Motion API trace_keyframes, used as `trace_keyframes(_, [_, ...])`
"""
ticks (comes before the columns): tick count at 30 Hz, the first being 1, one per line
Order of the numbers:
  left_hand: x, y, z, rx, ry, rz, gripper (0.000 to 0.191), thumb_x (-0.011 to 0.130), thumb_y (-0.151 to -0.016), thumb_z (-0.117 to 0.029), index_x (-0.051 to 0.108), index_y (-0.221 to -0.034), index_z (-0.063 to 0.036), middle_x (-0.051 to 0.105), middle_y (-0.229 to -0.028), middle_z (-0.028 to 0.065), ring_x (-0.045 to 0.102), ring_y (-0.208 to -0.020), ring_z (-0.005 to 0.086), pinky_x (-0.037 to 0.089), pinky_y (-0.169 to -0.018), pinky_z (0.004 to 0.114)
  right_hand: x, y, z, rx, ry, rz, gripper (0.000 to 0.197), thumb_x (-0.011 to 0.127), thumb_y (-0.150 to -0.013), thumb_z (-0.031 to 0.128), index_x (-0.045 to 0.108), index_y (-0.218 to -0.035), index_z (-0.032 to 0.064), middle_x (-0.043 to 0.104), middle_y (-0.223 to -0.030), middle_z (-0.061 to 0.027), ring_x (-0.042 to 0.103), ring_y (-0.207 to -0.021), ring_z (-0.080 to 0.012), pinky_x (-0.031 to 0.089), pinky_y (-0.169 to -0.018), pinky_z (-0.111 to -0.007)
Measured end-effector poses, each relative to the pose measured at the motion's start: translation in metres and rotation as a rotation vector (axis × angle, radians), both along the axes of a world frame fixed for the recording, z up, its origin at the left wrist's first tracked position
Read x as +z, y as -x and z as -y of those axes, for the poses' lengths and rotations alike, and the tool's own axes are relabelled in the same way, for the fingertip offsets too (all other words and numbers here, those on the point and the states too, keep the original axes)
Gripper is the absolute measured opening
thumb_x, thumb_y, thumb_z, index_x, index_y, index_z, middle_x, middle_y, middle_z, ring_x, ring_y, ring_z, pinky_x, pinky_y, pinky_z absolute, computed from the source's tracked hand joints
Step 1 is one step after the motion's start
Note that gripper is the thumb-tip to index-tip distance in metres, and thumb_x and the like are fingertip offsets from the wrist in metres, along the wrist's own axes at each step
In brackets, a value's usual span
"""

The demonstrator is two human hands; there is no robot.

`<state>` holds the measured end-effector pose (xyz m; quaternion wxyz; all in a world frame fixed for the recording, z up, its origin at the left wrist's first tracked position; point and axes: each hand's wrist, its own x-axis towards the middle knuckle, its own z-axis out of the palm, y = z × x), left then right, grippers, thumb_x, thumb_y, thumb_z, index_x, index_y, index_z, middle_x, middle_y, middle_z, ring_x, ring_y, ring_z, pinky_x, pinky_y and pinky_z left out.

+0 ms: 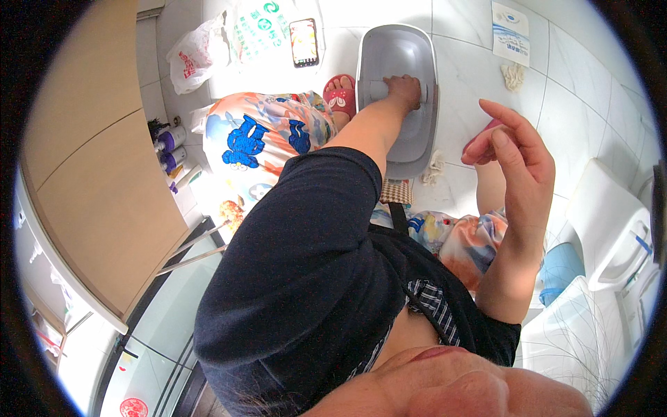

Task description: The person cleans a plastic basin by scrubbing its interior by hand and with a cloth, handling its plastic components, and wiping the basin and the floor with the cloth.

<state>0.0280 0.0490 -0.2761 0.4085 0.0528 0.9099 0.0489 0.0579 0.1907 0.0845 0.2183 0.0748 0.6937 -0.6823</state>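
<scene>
A long grey plastic tub [411, 140] with a pale rim lies on the tiled floor between my feet. My left hand [404, 92] reaches down inside it, fingers bent against the inner surface near a recessed grey part; the fingertips are partly hidden, so a grip cannot be judged. Off to the right of the tub, my right hand [513, 140] is raised in the air above my foot, fingers loosely curled and apart, holding nothing. A crumpled pale cloth [433, 168] lies beside the tub's near end.
At the upper left are plastic bags [198, 54] and a smartphone [304, 43]. A printed paper bag or sheet [510, 34] and another crumpled cloth [513, 77] lie upper right. Bottles [171, 139] stand by the tan cabinet [99, 208]; a white toilet [609, 229] is at right.
</scene>
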Motion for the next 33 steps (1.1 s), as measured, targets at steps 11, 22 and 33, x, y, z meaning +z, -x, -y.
trace_keyframes(11, [-0.024, -0.006, 0.000, -0.039, -0.062, -0.118, 0.039, 0.052, -0.090, -0.021, 0.053, -0.127, -0.0082, 0.052, -0.132, 0.0153, 0.051, -0.118, 0.0474, 0.033, -0.099, 0.068, 0.005, 0.000, 0.004, 0.027, -0.019, 0.006, 0.031, 0.047, -0.096, 0.009, 0.057, -0.123, -0.0042, 0.062, -0.080, -0.0083, 0.062, -0.073, -0.0157, 0.052, -0.068, -0.027])
trace_keyframes(22, [-0.013, 0.005, 0.001, -0.232, -0.139, -0.087, 0.038, 0.056, -0.087, -0.018, 0.054, -0.124, -0.0098, 0.057, -0.121, 0.0101, 0.059, -0.112, 0.0336, 0.045, -0.088, 0.065, 0.007, -0.002, 0.005, -0.021, 0.053, 0.059, 0.029, 0.050, -0.095, 0.008, 0.058, -0.121, -0.0021, 0.062, -0.079, -0.0045, 0.060, -0.074, -0.0104, 0.050, -0.071, -0.023])
trace_keyframes(33, [-0.018, -0.015, 0.002, -0.068, -0.090, -0.180, 0.044, 0.063, -0.083, -0.022, 0.053, -0.125, -0.0128, 0.054, -0.125, 0.0085, 0.050, -0.121, 0.0284, 0.039, -0.094, 0.056, 0.008, 0.001, 0.003, 0.004, 0.035, 0.032, 0.029, 0.050, -0.094, 0.006, 0.058, -0.120, -0.0018, 0.062, -0.078, -0.0050, 0.060, -0.073, -0.0102, 0.050, -0.070, -0.024])
